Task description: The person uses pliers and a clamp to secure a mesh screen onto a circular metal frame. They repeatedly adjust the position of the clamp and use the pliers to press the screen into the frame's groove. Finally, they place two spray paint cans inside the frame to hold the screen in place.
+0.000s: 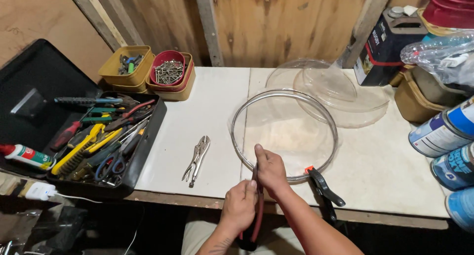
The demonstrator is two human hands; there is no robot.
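My left hand grips the red handles of a pair of pliers at the bench's front edge. My right hand rests on the pliers' head, thumb pressing the near rim of a large clear round dish with a metal-looking edge. A black spring clamp with an orange tip pinches the same rim just to the right. Locking pliers lie loose on the white bench top to the left.
An open black toolbox full of screwdrivers and pliers sits at left. Yellow trays with a red bowl of screws stand behind it. Clear lids lie at the back. Spray cans and a dark canister crowd the right.
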